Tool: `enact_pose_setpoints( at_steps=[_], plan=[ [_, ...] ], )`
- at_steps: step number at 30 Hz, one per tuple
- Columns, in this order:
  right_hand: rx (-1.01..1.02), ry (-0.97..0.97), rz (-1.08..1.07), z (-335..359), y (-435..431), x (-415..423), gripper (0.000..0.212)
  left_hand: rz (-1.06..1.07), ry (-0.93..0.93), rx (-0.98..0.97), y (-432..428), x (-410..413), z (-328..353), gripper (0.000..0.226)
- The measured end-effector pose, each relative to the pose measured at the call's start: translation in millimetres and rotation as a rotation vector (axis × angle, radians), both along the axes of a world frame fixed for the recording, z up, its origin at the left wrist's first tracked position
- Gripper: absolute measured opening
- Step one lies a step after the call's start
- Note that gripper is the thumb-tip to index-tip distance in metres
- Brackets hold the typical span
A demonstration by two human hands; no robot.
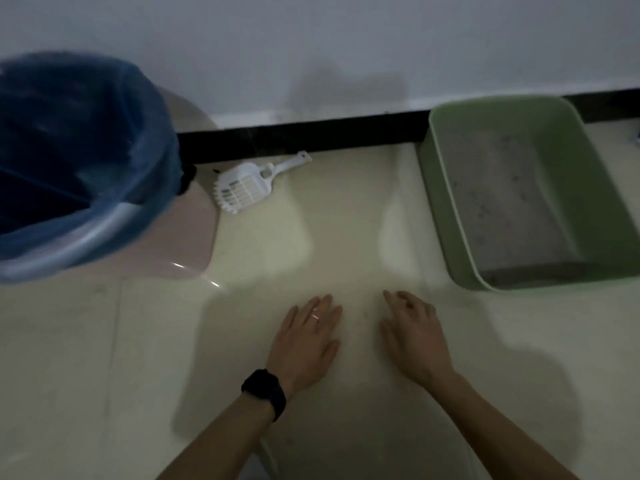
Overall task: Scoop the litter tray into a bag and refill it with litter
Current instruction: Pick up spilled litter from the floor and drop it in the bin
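Observation:
A green litter tray [440,188] stands on the pale floor at the right, with grey litter [509,199] spread thin inside it. A white slotted scoop [249,185] lies on the floor by the wall, left of centre. At the far left stands a bin lined with a blue bag [104,140], its mouth open. My left hand [306,339], with a ring and a black wristband, is held flat over the floor at the bottom centre. My right hand [414,336] is beside it, fingers relaxed. Both hold nothing.
A pink lid or dustpan-like piece [187,244] sits under the bin's right side. A black skirting strip [298,136] runs along the white wall behind the scoop. The light is dim and the frame is slightly blurred.

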State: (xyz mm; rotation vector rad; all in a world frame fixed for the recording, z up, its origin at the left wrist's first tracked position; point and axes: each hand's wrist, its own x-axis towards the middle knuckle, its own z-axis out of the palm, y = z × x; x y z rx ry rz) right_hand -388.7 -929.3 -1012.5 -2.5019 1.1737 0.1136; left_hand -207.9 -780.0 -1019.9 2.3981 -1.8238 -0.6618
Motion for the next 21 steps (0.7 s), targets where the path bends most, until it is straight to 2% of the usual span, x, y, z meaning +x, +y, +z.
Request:
enact_pose_setpoints(
  at_steps=[5,17,21],
  plan=[
    [-0.003,0.137,0.136,-17,20,-14,0.058,-0.010,-0.049,-0.001,20,-27,-24,0.062],
    [-0.088,0.108,0.177,-26,13,-9,0.052,0.101,-0.106,-0.051,2,-41,-34,0.055],
    [-0.181,0.075,0.190,-32,16,-8,0.051,0.090,-0.182,-0.120,-3,-44,-35,0.053]
  ],
)
